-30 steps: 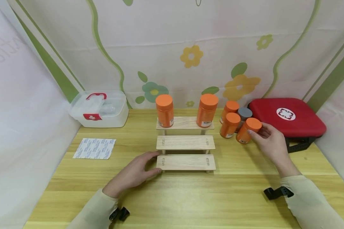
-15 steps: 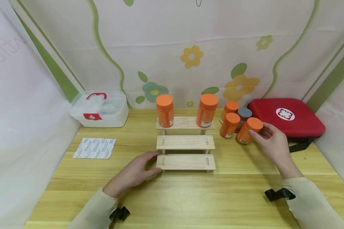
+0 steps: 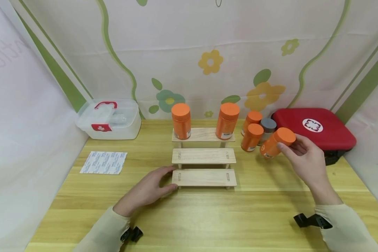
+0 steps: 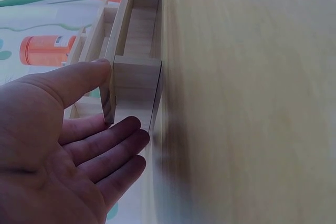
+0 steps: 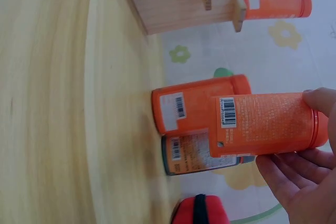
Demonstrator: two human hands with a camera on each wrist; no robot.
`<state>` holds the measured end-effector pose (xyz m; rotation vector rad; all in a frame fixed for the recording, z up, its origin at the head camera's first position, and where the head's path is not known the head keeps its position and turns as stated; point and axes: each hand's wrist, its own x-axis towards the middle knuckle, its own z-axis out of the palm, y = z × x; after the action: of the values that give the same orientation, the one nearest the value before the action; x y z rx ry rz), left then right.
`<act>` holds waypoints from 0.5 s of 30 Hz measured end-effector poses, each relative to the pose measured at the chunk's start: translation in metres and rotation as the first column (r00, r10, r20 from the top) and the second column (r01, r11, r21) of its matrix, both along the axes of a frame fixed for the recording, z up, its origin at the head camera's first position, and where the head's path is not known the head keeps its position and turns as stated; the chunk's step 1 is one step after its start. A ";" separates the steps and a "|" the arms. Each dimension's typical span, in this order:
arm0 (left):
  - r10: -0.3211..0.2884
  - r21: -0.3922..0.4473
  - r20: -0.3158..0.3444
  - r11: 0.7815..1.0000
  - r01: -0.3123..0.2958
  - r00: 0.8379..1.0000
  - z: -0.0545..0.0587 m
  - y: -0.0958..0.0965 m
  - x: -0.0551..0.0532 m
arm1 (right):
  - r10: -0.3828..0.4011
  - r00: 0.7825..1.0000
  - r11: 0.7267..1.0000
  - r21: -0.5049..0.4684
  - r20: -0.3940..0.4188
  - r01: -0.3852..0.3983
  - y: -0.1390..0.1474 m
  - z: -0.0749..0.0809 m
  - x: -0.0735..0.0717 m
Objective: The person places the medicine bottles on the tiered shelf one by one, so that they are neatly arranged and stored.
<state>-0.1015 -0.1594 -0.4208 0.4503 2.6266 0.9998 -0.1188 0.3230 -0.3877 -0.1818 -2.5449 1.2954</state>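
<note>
My right hand [image 3: 308, 161] holds an orange pill bottle [image 3: 275, 142] near its cap, thumb on the near side and fingers on the far side. The bottle leans, its cap toward the hand; a barcode label shows on it in the right wrist view. Behind it stand two more orange bottles [image 3: 252, 137] and a grey-capped bottle [image 3: 267, 129]. My left hand [image 3: 146, 189] touches the left end of a three-step wooden rack [image 3: 204, 177] at its lowest step, the thumb at the front edge, fingers fairly straight. On the top step stand two orange bottles [image 3: 181, 122].
A red first-aid case [image 3: 315, 129] lies at the back right, close to the bottles. At the back left is a clear-lidded white medicine box [image 3: 113, 120]. In front of it lies a printed blister sheet [image 3: 104, 162]. A flowered curtain [image 3: 176, 66] hangs behind the table.
My right hand has moved slightly right and nearer, tipping the orange pill bottle so its cap leans right. My left hand stays at the rack.
</note>
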 end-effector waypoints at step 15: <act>0.006 -0.006 0.013 1.000 -0.006 1.000 0.002 0.001 0.000 | 0.048 0.991 0.997 -0.046 -0.126 -0.055 -0.024 0.017 0.020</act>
<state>-0.1015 -0.1584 -0.4186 0.4339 2.6204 0.9929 -0.0991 0.2992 -0.3708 -0.0432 -2.4291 1.3448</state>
